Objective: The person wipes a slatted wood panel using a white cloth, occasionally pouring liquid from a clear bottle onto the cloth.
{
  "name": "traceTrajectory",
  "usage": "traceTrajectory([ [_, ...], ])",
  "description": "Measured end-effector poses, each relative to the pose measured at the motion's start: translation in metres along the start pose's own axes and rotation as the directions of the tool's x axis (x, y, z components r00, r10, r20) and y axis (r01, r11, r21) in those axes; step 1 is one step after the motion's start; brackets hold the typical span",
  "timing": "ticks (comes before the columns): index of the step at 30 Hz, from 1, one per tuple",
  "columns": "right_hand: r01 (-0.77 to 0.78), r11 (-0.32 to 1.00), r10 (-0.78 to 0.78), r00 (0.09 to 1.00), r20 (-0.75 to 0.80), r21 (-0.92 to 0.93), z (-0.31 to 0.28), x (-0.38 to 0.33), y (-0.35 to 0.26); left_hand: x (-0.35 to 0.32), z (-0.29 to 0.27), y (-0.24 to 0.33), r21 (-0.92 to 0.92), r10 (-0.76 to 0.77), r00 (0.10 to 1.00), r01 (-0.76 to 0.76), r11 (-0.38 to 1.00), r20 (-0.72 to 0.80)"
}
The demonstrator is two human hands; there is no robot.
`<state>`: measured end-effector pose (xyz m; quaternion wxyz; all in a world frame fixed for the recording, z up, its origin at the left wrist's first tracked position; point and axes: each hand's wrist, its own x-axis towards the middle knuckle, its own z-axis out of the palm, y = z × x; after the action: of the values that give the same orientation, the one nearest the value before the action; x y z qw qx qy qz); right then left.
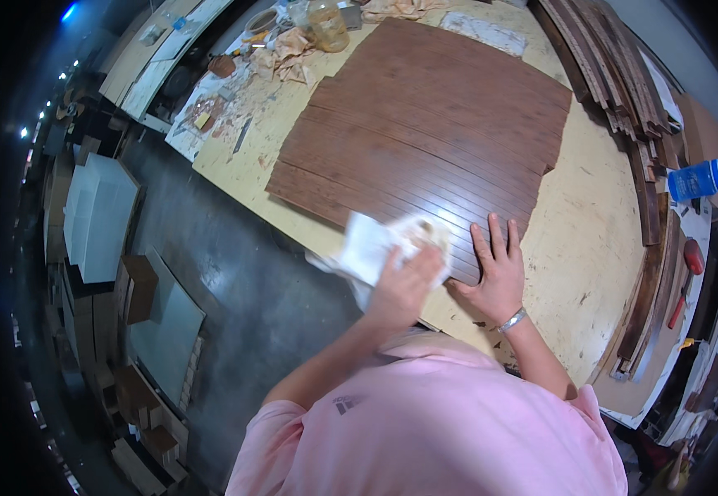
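A brown slatted wood panel, made of several long boards side by side with uneven ends, lies on the pale workbench. My left hand is closed on a white cloth, pressed at the panel's near edge; part of the cloth hangs past that edge and is slightly blurred, with brownish stains on it. To its right, my right hand lies flat on the near right corner of the panel with its fingers spread. A metal bracelet circles the right wrist.
Dark wood strips are stacked along the bench's right side. Beyond them stand a blue container and a red-handled tool. Rags and a jar crowd the far left corner. White boxes and boards stand on the floor at left.
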<state>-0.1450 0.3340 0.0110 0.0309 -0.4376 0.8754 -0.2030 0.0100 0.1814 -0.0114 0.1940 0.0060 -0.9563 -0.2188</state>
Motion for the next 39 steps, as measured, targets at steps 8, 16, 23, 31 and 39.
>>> traceTrajectory([
  [8, -0.114, 0.968, 0.131, 0.989, -0.063, 0.226, 0.001, -0.033, 0.021, 0.052, -0.087, -0.173, 0.253, -0.651, 0.749, 0.657, 0.71, -0.12],
  [16, -0.183, 0.711, 0.212, 0.976, 0.041, 0.679, 0.035, -0.045, 0.044, 0.092, 0.034, 0.048, -0.149, 0.194, 0.911, -0.148, 0.978, 0.365],
  [23, -0.283, 0.693, 0.276, 0.954, 0.118, 0.663, 0.007, -0.05, 0.045, 0.156, 0.004, -0.047, 0.151, -0.225, 0.938, 0.19, 0.97, 0.263],
  [31, -0.176, 0.712, 0.17, 0.982, 0.077, 0.679, 0.017, -0.054, 0.059, 0.218, 0.031, -0.056, 0.045, -0.27, 0.915, 0.269, 0.962, 0.299],
  [39, -0.174, 0.637, 0.36, 0.929, -0.09, 0.751, -0.009, -0.021, 0.106, 0.167, -0.041, -0.285, 0.178, -0.53, 0.815, 0.572, 0.801, -0.234],
])
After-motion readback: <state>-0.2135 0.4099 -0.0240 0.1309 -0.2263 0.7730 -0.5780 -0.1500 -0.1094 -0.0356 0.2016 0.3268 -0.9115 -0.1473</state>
